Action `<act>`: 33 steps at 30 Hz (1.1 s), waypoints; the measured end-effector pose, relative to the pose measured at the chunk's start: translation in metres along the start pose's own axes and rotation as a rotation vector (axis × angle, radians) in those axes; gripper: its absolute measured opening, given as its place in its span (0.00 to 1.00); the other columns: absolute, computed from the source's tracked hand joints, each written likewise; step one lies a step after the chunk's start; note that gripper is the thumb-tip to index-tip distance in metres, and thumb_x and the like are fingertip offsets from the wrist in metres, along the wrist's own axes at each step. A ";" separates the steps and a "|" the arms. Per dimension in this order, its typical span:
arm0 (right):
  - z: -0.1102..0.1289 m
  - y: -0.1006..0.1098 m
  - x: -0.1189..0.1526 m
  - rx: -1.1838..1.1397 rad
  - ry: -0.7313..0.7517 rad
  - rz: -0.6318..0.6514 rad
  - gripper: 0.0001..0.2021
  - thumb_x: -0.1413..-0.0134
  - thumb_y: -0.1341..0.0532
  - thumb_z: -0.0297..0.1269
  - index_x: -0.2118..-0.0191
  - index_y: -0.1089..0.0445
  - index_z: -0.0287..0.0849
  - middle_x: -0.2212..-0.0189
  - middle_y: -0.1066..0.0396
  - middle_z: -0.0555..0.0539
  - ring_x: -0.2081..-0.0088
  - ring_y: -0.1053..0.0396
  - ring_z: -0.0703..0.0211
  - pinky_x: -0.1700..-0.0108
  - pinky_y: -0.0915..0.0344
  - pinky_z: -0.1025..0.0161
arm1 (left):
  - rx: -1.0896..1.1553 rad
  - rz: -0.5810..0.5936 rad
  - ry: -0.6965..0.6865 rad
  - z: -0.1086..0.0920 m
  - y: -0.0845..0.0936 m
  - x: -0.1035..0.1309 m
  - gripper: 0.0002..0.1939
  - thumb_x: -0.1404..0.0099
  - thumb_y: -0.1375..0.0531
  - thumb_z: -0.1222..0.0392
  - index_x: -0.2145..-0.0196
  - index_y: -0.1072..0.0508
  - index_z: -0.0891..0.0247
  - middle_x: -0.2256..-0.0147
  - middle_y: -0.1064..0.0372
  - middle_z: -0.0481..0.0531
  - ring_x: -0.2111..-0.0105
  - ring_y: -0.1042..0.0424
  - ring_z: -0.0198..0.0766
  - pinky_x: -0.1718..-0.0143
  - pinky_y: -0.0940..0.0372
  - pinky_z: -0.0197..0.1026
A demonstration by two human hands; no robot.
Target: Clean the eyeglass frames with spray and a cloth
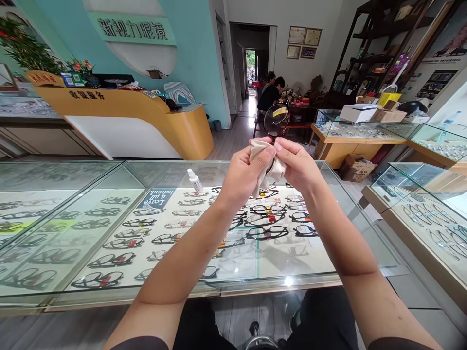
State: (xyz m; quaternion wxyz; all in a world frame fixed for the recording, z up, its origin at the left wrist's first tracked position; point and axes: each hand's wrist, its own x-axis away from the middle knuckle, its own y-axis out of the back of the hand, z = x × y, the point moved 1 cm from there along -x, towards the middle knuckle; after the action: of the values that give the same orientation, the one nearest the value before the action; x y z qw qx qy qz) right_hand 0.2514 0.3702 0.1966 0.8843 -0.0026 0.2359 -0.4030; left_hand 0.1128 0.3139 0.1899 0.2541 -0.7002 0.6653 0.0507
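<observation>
A pair of dark-rimmed eyeglasses [276, 121] is held up above the glass counter, with one round lens upright and a yellow sticker on it. My left hand [241, 172] is closed on a pale cleaning cloth [257, 147], which wraps the lower part of the glasses, its thumb pressing on the cloth. My right hand [299, 164] pinches the eyeglasses near the middle of the frame, beside the cloth. The other lens is mostly hidden by cloth and fingers. A small white spray bottle [195, 180] stands on the counter, left of my hands.
Beneath my forearms is a glass display case [233, 287] with rows of eyeglasses inside. More cases [430, 214] stand at the right. A yellow-and-white service desk [146, 112] is across the aisle. People [272, 95] sit at a bench in back, near cardboard boxes [355, 167].
</observation>
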 end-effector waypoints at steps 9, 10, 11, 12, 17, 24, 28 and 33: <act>0.004 0.003 0.000 0.019 0.007 0.012 0.20 0.40 0.28 0.57 0.51 0.17 0.47 0.54 0.15 0.45 0.51 0.18 0.47 0.48 0.21 0.52 | -0.112 0.125 0.000 0.001 0.003 0.002 0.29 0.43 0.21 0.45 0.50 0.20 0.63 0.64 0.22 0.49 0.68 0.27 0.34 0.66 0.30 0.37; 0.004 0.003 0.000 0.024 0.009 0.014 0.20 0.39 0.28 0.57 0.51 0.17 0.47 0.53 0.15 0.45 0.52 0.18 0.47 0.48 0.21 0.52 | -0.123 0.128 -0.009 0.001 0.004 0.002 0.29 0.43 0.21 0.45 0.50 0.20 0.63 0.65 0.23 0.49 0.68 0.27 0.35 0.66 0.30 0.37; 0.005 0.002 0.000 0.025 0.015 0.015 0.20 0.39 0.28 0.57 0.51 0.17 0.48 0.52 0.16 0.45 0.52 0.18 0.48 0.48 0.21 0.52 | -0.127 0.125 -0.018 0.001 0.003 0.002 0.29 0.43 0.21 0.44 0.50 0.20 0.63 0.65 0.23 0.49 0.68 0.27 0.35 0.66 0.31 0.38; 0.005 0.001 0.001 0.017 0.025 0.014 0.20 0.39 0.28 0.58 0.51 0.18 0.48 0.51 0.16 0.46 0.51 0.18 0.49 0.48 0.21 0.52 | -0.126 0.117 -0.033 0.001 0.003 0.002 0.29 0.43 0.21 0.44 0.51 0.20 0.63 0.66 0.23 0.49 0.68 0.27 0.35 0.66 0.31 0.38; 0.000 -0.009 0.003 -0.013 0.051 0.000 0.20 0.37 0.29 0.59 0.50 0.22 0.50 0.44 0.19 0.48 0.47 0.20 0.52 0.45 0.21 0.55 | -0.105 -0.007 -0.159 0.000 -0.002 0.001 0.31 0.41 0.24 0.38 0.49 0.20 0.61 0.67 0.24 0.47 0.69 0.28 0.32 0.65 0.31 0.37; 0.005 -0.011 0.008 0.104 0.113 0.136 0.22 0.31 0.34 0.55 0.37 0.23 0.54 0.33 0.25 0.49 0.34 0.28 0.52 0.31 0.29 0.56 | -0.121 -0.143 -0.255 0.006 0.003 -0.006 0.28 0.36 0.30 0.31 0.57 0.20 0.59 0.73 0.31 0.45 0.73 0.34 0.32 0.70 0.35 0.36; 0.008 -0.001 0.007 0.071 0.069 0.134 0.21 0.36 0.28 0.51 0.40 0.20 0.53 0.36 0.23 0.50 0.35 0.27 0.52 0.31 0.30 0.55 | -0.170 -0.012 -0.178 0.002 0.014 -0.012 0.29 0.33 0.34 0.28 0.68 0.25 0.60 0.75 0.31 0.48 0.74 0.34 0.34 0.73 0.36 0.38; 0.005 0.005 0.004 0.038 0.060 -0.046 0.15 0.35 0.29 0.55 0.53 0.17 0.50 0.64 0.20 0.52 0.65 0.25 0.61 0.60 0.25 0.64 | -0.196 0.242 -0.073 -0.004 0.025 -0.014 0.27 0.33 0.31 0.35 0.48 0.21 0.59 0.64 0.23 0.50 0.65 0.25 0.37 0.63 0.31 0.37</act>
State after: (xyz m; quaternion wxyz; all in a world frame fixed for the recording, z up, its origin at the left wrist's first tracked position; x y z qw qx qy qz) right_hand 0.2595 0.3702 0.1983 0.8673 0.0208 0.2545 -0.4273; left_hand 0.0864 0.3250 0.1921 0.2008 -0.6340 0.7270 0.1708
